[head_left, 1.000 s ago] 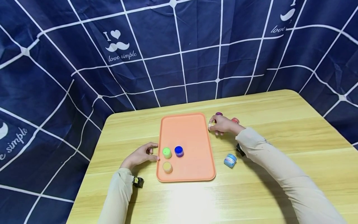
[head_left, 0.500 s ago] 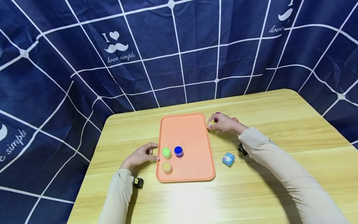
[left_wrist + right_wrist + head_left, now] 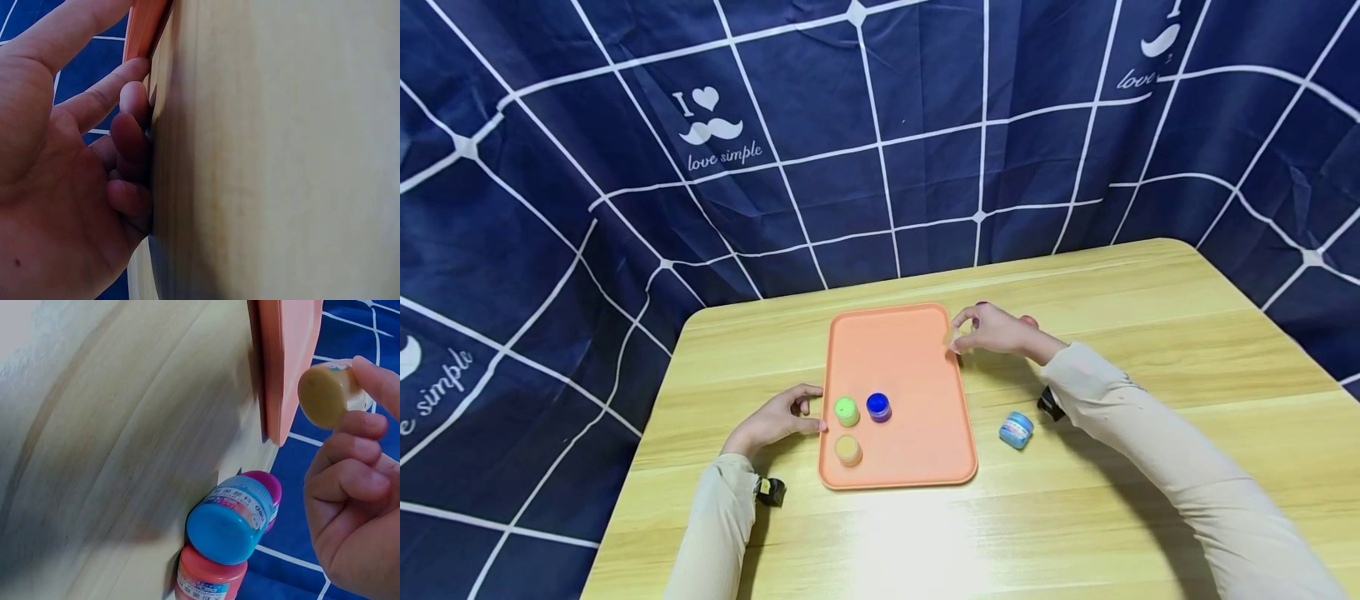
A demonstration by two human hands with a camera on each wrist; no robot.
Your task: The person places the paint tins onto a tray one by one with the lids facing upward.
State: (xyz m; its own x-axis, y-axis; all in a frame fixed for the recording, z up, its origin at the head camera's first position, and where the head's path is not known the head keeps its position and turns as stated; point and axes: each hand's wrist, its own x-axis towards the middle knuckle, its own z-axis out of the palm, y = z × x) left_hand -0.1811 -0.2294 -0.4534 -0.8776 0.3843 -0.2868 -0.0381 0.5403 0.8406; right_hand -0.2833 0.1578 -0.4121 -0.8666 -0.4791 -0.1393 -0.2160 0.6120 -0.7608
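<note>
My right hand (image 3: 992,327) pinches a small ochre-yellow paint jar (image 3: 328,394) between thumb and fingertips, over the right rim of the orange tray (image 3: 895,350). In the right wrist view the jar is tilted, its ochre base facing the camera. My left hand (image 3: 778,414) touches the tray's left rim with thumb and index finger; its other fingers are loosely bent beside the edge (image 3: 128,125). On the tray's lower left stand a green-topped jar (image 3: 847,410), a dark blue-topped jar (image 3: 878,406) and a yellowish-topped jar (image 3: 848,450).
Right of the tray, a light blue jar (image 3: 1016,430) lies on the wooden table (image 3: 1120,333). Past my right hand, another blue jar (image 3: 228,522), a red jar (image 3: 209,575) and a magenta jar (image 3: 269,487) sit close together. A dark blue gridded curtain (image 3: 925,183) surrounds the table.
My right hand has moved left with the ochre-yellow jar, from the table beside the tray to over its right rim. My left hand stays at the left rim.
</note>
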